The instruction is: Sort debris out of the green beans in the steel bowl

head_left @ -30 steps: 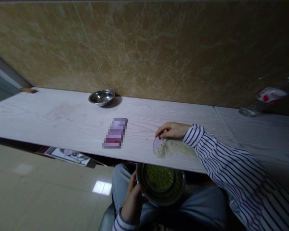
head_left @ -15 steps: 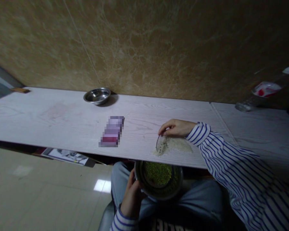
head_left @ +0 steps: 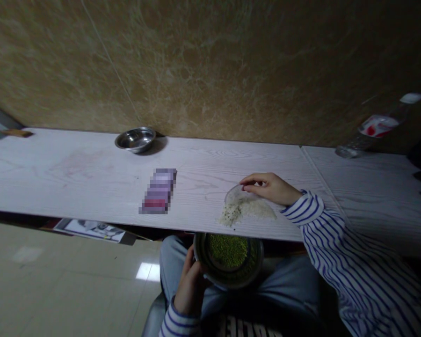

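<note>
My left hand (head_left: 192,276) grips the left rim of a metal bowl (head_left: 257,269), held over my lap just under the table edge. Small green beans (head_left: 228,250), which look like mung beans, cover its bottom. Over the table, my right hand (head_left: 266,185) pinches a thin, clear, rounded plastic piece (head_left: 233,194) between thumb and fingers. Its lower side reaches the loose pile of pale, rice-like grains (head_left: 257,208). Dark specks or beans are mixed into the pile's left part, near the front edge.
A second metal bowl (head_left: 136,140) stands by the wall. Left of the grains lies a flat, pixelated purple object (head_left: 158,191). A clear bottle with a red and white label (head_left: 377,126) stands at the right. Papers (head_left: 91,229) stick out below the table's front edge.
My right hand has drawn the clear piece back from the near side of the grains, and it now lies flatter. The speckled grains are more spread out. My left hand still holds the bowl.
</note>
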Motion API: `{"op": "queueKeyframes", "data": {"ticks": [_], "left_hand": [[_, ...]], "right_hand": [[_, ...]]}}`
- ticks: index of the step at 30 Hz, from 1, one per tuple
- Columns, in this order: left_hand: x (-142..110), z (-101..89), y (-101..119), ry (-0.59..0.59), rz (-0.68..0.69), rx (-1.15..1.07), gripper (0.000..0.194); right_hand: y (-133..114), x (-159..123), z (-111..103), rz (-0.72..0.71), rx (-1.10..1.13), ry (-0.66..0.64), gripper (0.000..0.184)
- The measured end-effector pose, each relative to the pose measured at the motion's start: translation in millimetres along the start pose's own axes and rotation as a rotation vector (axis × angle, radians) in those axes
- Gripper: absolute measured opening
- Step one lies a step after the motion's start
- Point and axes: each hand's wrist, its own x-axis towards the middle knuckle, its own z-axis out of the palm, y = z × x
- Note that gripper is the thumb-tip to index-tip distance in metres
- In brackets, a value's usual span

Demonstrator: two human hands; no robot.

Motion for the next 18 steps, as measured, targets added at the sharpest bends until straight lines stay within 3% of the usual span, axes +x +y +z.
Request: {"op": "queueKeyframes", "data": {"ticks": [3, 7, 13, 18], "left_hand": [[1, -0.8, 0, 0.002, -0.002, -0.013, 0.073], [-1, 0.0, 2, -0.027, 0.006, -0.032, 0.072], [-2, -0.7, 5, 0.004, 0.012, -0.012, 0.069], [-1, -3.1, 5, 0.003, -0.005, -0.012, 0.070]], "right_hand": [[0, -25, 19, 0.032, 0.028, 0.296, 0.028], [-13, -66, 64, 0.020, -0.091, 0.515, 0.028], [-41, -90, 130, -0.184, -0.361, 0.644, 0.020], [-40, -87, 149, -0.243, -0.423, 0.673, 0.027]]}}
